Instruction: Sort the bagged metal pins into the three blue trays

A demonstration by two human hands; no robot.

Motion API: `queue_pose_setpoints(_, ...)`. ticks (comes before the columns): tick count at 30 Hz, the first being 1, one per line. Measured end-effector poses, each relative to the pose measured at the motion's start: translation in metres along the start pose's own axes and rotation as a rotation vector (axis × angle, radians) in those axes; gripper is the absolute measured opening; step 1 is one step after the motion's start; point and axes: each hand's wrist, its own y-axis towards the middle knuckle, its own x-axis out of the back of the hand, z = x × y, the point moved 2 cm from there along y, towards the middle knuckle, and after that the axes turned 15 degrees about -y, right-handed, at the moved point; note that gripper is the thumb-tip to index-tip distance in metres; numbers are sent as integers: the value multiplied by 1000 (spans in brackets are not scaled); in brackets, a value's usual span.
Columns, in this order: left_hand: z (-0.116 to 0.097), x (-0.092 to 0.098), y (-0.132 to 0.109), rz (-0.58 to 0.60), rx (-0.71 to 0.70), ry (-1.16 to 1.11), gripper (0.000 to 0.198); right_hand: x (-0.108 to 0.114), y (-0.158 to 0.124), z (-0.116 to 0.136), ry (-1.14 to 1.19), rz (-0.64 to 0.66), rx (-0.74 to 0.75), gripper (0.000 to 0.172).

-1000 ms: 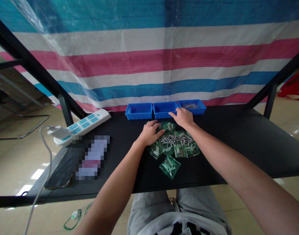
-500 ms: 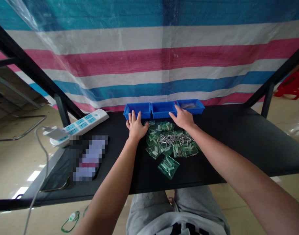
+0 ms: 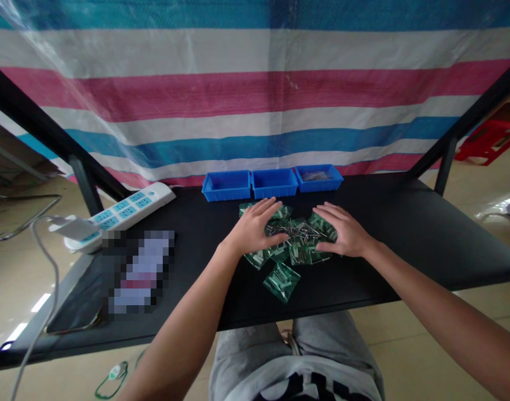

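Observation:
My left hand [image 3: 257,227] is open over the left side of a heap of small green plastic packets [image 3: 280,253], thumb apart from the fingers. On the heap's right side my right hand [image 3: 342,229] is likewise open, its fingers pointing inward. Between the two hands lies a loose pile of thin metal screws or nails [image 3: 296,229] on top of the packets. One green packet [image 3: 282,282] lies apart, nearer the table's front edge. Through its film pale and metal pieces show. Whether my palms touch the packets cannot be made out.
Three blue bins stand in a row behind the heap: a left bin [image 3: 227,185], a middle bin [image 3: 273,182] and a right bin [image 3: 319,178] holding clear, thin pieces. A white power strip [image 3: 123,216] and a blurred-out phone-like object [image 3: 144,270] lie left on the black table [image 3: 426,234].
Both hands have come back from the blue bins to the two sides of the heap. The bins now stand in a straighter row. The camera view has shifted slightly.

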Motion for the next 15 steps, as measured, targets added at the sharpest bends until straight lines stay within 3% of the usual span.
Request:
queue_pose_setpoints(3, -24, -7, -2, 219, 22, 47, 110, -1, -16, 3, -15, 135, 51, 118)
queue_pose_setpoints(6, -30, -9, -6, 358, 116, 86, 124, -5, -21, 8, -7, 216, 73, 132)
queue_pose_setpoints(12, -19, -7, -10, 503, 316, 128, 144, -13, -10, 20, 0, 263, 84, 137)
queue_pose_setpoints(15, -17, -10, -10, 518, 355, 141, 146, -13, -4, 24, -4, 231, 98, 134)
